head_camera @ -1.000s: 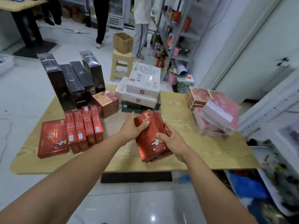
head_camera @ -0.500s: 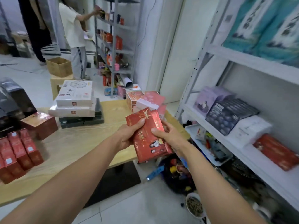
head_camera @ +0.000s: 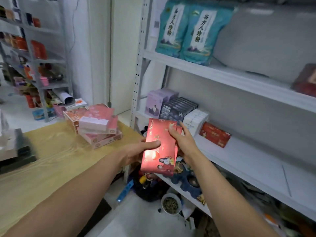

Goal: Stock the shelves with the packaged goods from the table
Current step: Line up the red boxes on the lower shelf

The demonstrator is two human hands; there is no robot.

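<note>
A flat, glossy red rectangular box (head_camera: 159,146) with gold lettering and small printed figures at its lower end is held in the air between both hands, in front of the white metal shelving unit (head_camera: 239,77) and just past the right edge of the tabletop (head_camera: 51,151); a second red box of the same kind shows as a thin edge behind it. The left hand (head_camera: 136,151) grips the box's left side with its fingers clamped on it, the thumb lying across the printed face. The right hand (head_camera: 183,141) holds the upper right side, its fingers likewise clamped on the box, thumb on the front. Behind the box, on the middle shelf, stand lilac cartons (head_camera: 158,101) at the left end, then a row of dark navy boxes (head_camera: 177,108), a white carton (head_camera: 195,120) and, a little apart, a red box lying flat (head_camera: 214,135). The shelf above carries two teal pouches with black characters (head_camera: 188,31) at its left end. On the light wood-grain tabletop, near its far right corner, sits a leaning stack of pink and orange boxes (head_camera: 97,124). Below the hands, on the floor, is a small white bowl of dark pellets (head_camera: 171,203) among blurred clutter.
</note>
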